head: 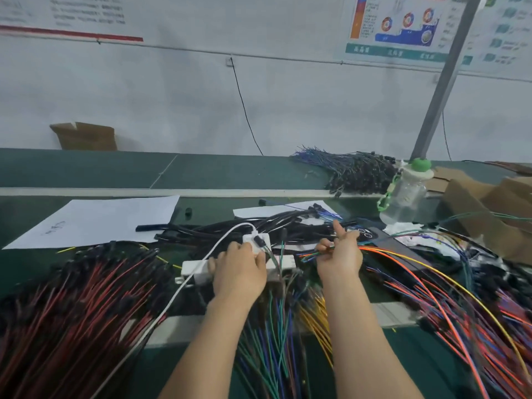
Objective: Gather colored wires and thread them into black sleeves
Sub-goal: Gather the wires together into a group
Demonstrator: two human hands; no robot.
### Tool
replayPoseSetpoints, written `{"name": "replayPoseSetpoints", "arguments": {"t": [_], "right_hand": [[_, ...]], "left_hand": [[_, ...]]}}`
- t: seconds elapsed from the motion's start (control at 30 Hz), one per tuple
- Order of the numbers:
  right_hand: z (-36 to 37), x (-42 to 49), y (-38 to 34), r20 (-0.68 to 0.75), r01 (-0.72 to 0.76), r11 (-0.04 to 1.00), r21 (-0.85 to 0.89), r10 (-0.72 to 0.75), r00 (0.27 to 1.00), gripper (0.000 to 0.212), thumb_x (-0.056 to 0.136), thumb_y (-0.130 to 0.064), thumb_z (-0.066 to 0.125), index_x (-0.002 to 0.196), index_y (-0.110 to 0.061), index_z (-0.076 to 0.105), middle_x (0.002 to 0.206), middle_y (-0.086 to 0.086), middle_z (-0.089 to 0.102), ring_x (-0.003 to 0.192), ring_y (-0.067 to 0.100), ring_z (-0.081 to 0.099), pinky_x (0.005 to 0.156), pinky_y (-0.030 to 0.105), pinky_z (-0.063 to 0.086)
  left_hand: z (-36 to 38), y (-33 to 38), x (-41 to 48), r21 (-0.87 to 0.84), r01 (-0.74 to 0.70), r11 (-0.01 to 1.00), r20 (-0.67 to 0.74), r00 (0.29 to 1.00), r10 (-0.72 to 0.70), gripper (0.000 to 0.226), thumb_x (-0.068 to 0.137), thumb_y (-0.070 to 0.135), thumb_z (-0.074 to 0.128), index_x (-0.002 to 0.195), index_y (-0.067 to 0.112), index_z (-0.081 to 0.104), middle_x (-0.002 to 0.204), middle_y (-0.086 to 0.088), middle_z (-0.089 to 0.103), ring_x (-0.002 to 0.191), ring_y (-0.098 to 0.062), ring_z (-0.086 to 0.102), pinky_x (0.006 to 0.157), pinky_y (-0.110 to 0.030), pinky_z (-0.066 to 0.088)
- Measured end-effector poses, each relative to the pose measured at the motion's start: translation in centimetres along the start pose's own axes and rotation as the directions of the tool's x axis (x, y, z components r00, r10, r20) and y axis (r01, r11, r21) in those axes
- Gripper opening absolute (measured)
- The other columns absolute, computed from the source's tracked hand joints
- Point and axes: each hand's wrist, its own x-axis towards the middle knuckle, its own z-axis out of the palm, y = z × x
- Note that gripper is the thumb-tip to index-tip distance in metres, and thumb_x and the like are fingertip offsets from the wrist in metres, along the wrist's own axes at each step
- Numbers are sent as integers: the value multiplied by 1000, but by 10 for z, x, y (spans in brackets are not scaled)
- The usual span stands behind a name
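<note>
My right hand (339,253) grips a small bundle of colored wires (312,254), orange, green and blue among them, with the index finger pointing up. The wire ends stick out leftward from the fist, and their long tails (408,263) sweep off to the right. My left hand (239,266) rests on a white power strip (195,269), its fingers curled round a green wire (272,259) that carries a black connector. A pile of black sleeves (230,228) lies just beyond both hands. Loose green, blue and yellow wires (276,326) hang over the table edge between my forearms.
A large heap of red and black wires (80,298) fills the left. White paper sheets (98,220) lie behind it. A plastic bottle with a green cap (406,194), cardboard boxes (483,203) and a sleeved wire pile (357,171) stand at the back right. A white cable (184,280) crosses the front.
</note>
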Motion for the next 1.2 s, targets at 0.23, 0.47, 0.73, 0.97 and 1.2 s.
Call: {"name": "replayPoseSetpoints", "arguments": {"t": [0.23,0.47,0.73,0.97,1.2], "right_hand": [[10,40,20,56,-58,996,-67,62,997,44,104,-38,35,127,-10,59,91,-1,52,54,13,33,37,15,34],[8,12,-14,-16,259,964,58,-258,966,27,103,-32,39,116,-20,60,78,-6,49,41,4,33,38,16,29],[-17,-98,-86,131,326,897,299,-377,917,30,104,-33,35,114,-20,60,102,-9,59,44,7,27,39,16,25],[-72,-210,-30,282,234,971,-45,-213,936,36,104,-31,36,115,-12,64,49,-13,23,37,3,26,35,15,24],[-138,-243,-9,409,163,966,-202,-68,910,27,102,-34,38,113,-27,61,89,4,69,35,3,22,35,12,22]], "left_hand": [[1,-6,10,-22,8,1000,-31,999,-9,31,96,42,38,105,23,60,111,-2,52,106,-27,52,95,-41,36],[4,-6,0,-132,-17,991,-68,998,9,31,95,43,42,115,26,58,131,4,46,126,-23,36,109,-41,23],[-46,41,-69,-770,-142,622,-10,978,210,21,92,45,51,104,29,56,92,20,60,78,-6,67,79,-26,51],[-63,31,-165,-940,-160,301,-94,970,223,7,92,24,58,97,25,63,85,10,69,78,-4,66,83,-30,54],[-57,-30,-230,-999,-14,-42,-11,998,-65,16,96,15,49,83,8,54,76,-2,68,68,-7,70,64,-16,55]]}}
